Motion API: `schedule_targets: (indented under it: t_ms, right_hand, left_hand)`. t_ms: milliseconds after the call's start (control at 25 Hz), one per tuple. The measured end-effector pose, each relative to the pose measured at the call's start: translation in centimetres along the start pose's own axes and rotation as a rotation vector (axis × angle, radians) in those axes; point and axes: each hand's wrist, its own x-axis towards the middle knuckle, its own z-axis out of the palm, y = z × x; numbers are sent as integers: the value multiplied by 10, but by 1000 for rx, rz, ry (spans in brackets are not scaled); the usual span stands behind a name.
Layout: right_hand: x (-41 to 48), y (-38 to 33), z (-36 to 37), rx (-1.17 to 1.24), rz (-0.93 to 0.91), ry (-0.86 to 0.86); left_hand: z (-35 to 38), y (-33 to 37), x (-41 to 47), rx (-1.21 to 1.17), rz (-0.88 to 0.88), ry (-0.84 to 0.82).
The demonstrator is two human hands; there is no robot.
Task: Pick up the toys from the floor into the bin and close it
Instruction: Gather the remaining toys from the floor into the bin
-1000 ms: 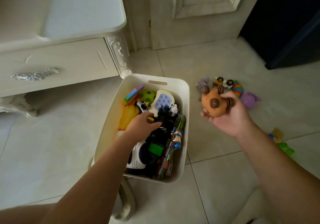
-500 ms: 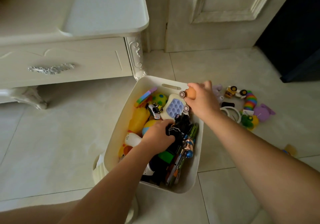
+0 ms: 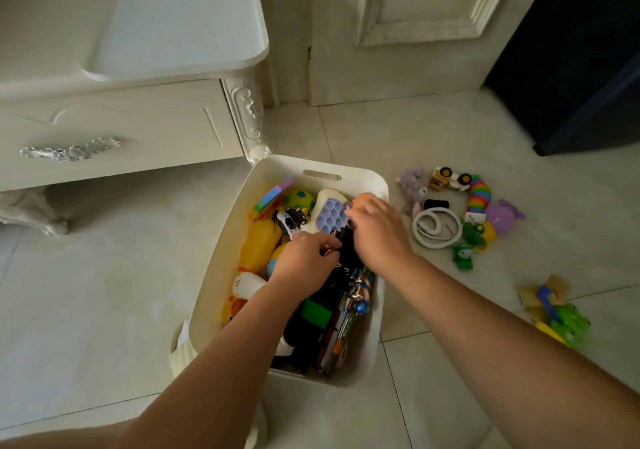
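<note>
A white bin (image 3: 221, 275) stands on the tiled floor, packed with toys. My left hand (image 3: 304, 261) is inside it, fingers curled on a black toy (image 3: 349, 258). My right hand (image 3: 377, 230) reaches palm-down over the bin's far right corner and holds an orange toy (image 3: 363, 200) at its fingertips, beside a purple bubble pad (image 3: 329, 218). On the floor right of the bin lie a grey plush (image 3: 412, 185), a toy truck (image 3: 450, 178), a rainbow slinky (image 3: 479, 194), a purple toy (image 3: 504, 214), a white ring (image 3: 437, 226) and green figures (image 3: 464, 254).
A green and yellow toy (image 3: 561, 317) lies further right, near my forearm. A white cabinet (image 3: 121, 129) with a carved leg stands left of the bin, and dark furniture (image 3: 588, 67) is at the back right. A white piece (image 3: 180, 341) sticks out from under the bin.
My right hand carried the orange toy from the floor pile leftward and lowered it into the bin's far corner. My left hand stayed in the bin on the black toy.
</note>
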Motion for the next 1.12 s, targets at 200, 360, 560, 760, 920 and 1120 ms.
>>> schedule_targets:
  t_ms: [200, 360, 560, 760, 920, 1120]
  right_hand:
    - [-24, 41, -38, 376, 286, 451]
    - [-72, 140, -38, 332, 618, 409]
    - [-152, 256, -3, 248, 1008, 130]
    - [-195, 315, 31, 254, 1305, -184]
    - [-214, 329, 66, 354, 1389, -245]
    - [-218, 311, 81, 330, 1379, -16]
  left_hand:
    - [3, 74, -2, -55, 161, 313]
    - [60, 133, -3, -16, 435, 276]
    - [157, 164, 16, 27, 371, -124]
    - [225, 176, 36, 98, 283, -332]
    - [252, 173, 52, 115, 258, -449]
    - [257, 158, 52, 105, 198, -512]
